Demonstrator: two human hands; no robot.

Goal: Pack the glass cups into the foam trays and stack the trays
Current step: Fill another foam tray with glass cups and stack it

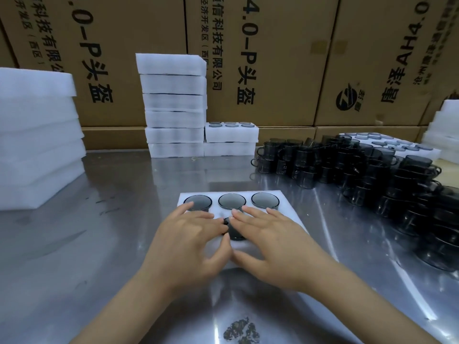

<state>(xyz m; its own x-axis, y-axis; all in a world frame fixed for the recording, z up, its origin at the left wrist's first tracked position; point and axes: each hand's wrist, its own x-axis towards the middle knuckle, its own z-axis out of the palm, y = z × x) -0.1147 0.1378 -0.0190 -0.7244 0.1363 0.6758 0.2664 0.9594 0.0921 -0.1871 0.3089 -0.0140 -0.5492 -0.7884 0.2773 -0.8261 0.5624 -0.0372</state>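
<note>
Foam tray (285,202) on metal table (124,219), center-front; 3 dark cups (232,200) seated in far row. Both hands flat on near row, fingers straight: L hand (191,234), R hand (270,237), pressing a cup (234,232) between them. Loose cups pile (372,170) right. Packed tray stack (173,105) behind.

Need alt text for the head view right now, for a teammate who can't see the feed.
Both hands, left hand and right hand, press flat on a foam tray on the metal table, with a dark cup between them and three cups seated in the tray's far row. Loose cups lie to the right; stacked trays stand behind.
</note>
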